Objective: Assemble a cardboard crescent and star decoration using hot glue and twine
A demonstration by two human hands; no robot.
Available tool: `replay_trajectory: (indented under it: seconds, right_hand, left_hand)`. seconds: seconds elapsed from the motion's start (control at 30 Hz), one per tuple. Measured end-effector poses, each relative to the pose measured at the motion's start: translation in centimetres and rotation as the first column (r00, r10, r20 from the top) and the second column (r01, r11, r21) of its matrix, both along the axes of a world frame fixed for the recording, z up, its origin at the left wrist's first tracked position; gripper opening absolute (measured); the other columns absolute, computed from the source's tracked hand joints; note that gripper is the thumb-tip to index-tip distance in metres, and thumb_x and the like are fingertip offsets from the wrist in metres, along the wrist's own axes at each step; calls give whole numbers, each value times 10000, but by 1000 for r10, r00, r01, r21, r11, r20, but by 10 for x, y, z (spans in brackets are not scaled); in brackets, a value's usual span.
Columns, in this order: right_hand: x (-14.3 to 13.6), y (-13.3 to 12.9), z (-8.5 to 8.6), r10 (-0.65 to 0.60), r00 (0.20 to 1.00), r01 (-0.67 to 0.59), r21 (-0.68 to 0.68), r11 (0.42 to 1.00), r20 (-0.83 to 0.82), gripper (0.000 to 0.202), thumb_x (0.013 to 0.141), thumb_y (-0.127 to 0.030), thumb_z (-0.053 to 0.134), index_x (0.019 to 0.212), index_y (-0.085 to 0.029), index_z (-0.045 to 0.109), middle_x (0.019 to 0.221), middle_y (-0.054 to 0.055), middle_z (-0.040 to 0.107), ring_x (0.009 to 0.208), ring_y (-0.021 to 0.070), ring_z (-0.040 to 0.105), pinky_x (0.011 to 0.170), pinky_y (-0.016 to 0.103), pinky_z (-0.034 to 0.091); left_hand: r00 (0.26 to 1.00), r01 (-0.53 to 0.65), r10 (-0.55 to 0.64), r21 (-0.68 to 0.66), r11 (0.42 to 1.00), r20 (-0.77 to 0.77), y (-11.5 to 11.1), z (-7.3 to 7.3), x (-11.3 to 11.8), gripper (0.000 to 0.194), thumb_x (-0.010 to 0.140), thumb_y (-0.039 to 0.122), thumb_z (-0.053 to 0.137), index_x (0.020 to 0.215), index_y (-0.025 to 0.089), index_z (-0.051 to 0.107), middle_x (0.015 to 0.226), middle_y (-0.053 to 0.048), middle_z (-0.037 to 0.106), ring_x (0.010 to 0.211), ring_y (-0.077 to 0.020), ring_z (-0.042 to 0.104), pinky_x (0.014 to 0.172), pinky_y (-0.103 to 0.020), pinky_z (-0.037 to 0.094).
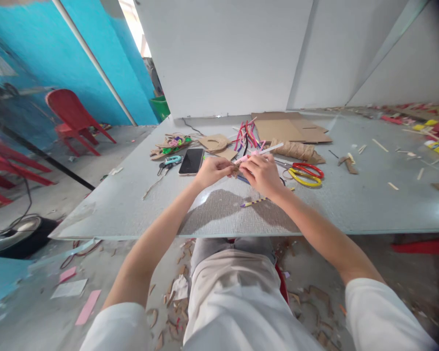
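Over the middle of the grey table, my left hand and my right hand meet at a small brown piece, fingers closed around it from both sides. Its shape is mostly hidden by my fingertips. Pink and white strips show behind my right hand. Left of my left hand lies a dark-screened phone. Scissors with red and yellow handles rest right of my right hand, and a patterned pencil lies below it.
Behind my hands are pink pipe cleaners, cardboard sheets, a twine-wrapped roll and a cardboard ring. Keys lie left of the phone. Scraps cover the table's right side. A red chair stands at the left.
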State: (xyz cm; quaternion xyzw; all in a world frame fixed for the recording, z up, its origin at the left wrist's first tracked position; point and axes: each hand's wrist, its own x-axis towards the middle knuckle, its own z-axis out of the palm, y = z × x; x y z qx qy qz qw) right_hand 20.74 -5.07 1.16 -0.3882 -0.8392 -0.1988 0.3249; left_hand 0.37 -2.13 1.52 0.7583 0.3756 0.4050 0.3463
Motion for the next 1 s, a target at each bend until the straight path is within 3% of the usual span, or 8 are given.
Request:
replay_trajectory:
  seconds: [0.3, 0.43, 0.67, 0.83, 1.0]
  right_hand:
    - [0, -1, 1, -16, 999, 16, 0, 1000, -45, 264, 1008, -306, 446, 916, -222, 679, 876, 36, 677, 900, 195, 578, 845, 353, 260]
    - [0, -2, 3, -24, 998, 24, 6, 1000, -61, 269, 1008, -303, 444, 902, -221, 676, 840, 32, 679, 907, 196, 590, 837, 352, 261]
    - [0, 0, 0, 12, 998, -10, 40, 999, -58, 277, 1013, -317, 442, 911, -233, 685, 829, 19, 690, 876, 182, 585, 865, 358, 266]
    - [1, 1, -2, 29, 998, -27, 35, 999, -47, 265, 1000, -325, 477, 898, -246, 709, 879, 18, 707, 899, 184, 585, 865, 371, 263]
    - [0, 0, -1, 48, 997, -49, -6, 999, -54, 261, 998, -331, 487, 897, -255, 716, 853, 12, 708, 910, 187, 590, 877, 380, 263]
  left_hand:
    - [999, 12, -10, 39, 999, -35, -3, -1, 3, 228, 765, 363, 670, 713, 141, 664, 631, -52, 717, 559, -116, 642, 538, -196, 455]
    - [999, 47, -47, -49, 998, 11, -6, 2, 5, 246, 758, 374, 685, 704, 140, 629, 643, -52, 718, 578, -117, 653, 548, -198, 465]
    - [992, 119, -99, -285, 951, 84, -5, 2, 6, 243, 695, 288, 713, 859, 134, 620, 645, -30, 710, 609, -139, 691, 494, -181, 437]
    - [983, 177, -153, -331, 927, 96, -8, 2, 6, 254, 714, 273, 697, 913, 132, 624, 724, -55, 739, 694, -165, 730, 511, -186, 461]
    - [985, 166, -143, -325, 931, 95, -8, 2, 7, 210, 743, 307, 689, 838, 136, 614, 669, -42, 721, 638, -145, 706, 487, -180, 448]
